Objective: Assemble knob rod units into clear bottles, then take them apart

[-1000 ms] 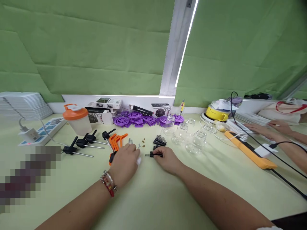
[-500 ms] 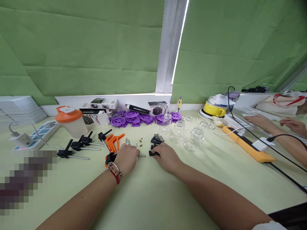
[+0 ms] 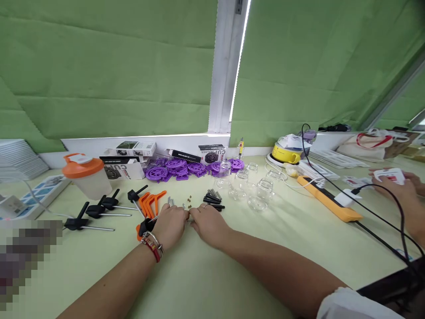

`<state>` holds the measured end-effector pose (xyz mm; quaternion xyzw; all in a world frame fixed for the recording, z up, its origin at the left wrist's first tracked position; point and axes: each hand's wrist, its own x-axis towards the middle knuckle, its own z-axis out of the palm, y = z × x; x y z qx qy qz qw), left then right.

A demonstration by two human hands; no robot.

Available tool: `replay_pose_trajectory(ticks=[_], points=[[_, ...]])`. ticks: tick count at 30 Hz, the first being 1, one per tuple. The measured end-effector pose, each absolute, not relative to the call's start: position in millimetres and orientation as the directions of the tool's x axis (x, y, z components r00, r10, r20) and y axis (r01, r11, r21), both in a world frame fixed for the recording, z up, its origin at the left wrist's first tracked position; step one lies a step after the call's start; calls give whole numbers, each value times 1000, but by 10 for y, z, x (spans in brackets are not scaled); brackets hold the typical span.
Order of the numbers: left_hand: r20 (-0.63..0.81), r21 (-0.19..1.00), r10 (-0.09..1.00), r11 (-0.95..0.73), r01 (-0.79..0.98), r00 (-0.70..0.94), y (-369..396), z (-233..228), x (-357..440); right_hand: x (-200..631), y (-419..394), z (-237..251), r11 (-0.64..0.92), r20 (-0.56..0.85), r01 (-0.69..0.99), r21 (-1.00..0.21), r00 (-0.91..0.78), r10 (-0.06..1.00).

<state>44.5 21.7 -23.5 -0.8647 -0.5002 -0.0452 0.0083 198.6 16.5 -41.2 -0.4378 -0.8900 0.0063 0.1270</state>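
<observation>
My left hand (image 3: 171,226) is closed over the table, its fingertips at a small metal coil spring (image 3: 190,219). Meeting it from the right, my right hand (image 3: 209,225) has its fingers pinched at the same spring; anything else in its grip is hidden. A black-handled metal rod (image 3: 146,227) lies against the left wrist, partly covered. Black tube-like parts (image 3: 212,200) and loose springs (image 3: 218,194) are just beyond the right hand. Small brass pieces (image 3: 189,200) and metal pins (image 3: 170,201) lie past the fingertips. Orange angled parts (image 3: 151,203) rest left of them.
More black-handled rods (image 3: 96,211) lie at left, near a shaker bottle (image 3: 86,175). Purple plastic parts (image 3: 175,168) and boxes (image 3: 124,168) line the back. Clear glass jars (image 3: 260,194) and an orange power strip (image 3: 328,199) stand right; a co-worker's hand (image 3: 398,190) holds a white item.
My right hand has left the black parts and moved left to meet my left hand at the spring. The view has shifted slightly right. The co-worker's hands now hold a white item.
</observation>
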Motion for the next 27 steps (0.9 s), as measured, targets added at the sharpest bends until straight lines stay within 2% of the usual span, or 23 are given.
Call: replay_pose_trajectory(ticks=[2,4,7,9,13,16,27], points=[[91,67,884,-466,882,459,222,-238,448,1959,230,-392,594,207,792,-142,-563,800],[138,71,900,-425,902,414,207,-229,461,1995,345,-352,567,210,788,-242,-528,823],[254,23,883,-414,910,395,135,-204,523,2139,613,-295,438,200,724,-532,-395,897],[258,13,856,-467,884,448,67,-200,599,2261,823,-295,299,177,629,-717,-251,952],[115,106,782,-623,775,613,-37,-277,774,2454,1155,-412,244,188,578,-779,-156,970],[53,153,768,-638,755,638,-44,-379,854,2517,1253,-535,255,219,528,-810,-132,967],[63,208,771,-631,747,633,38,-499,895,2508,1241,-706,286,268,383,-878,-101,958]])
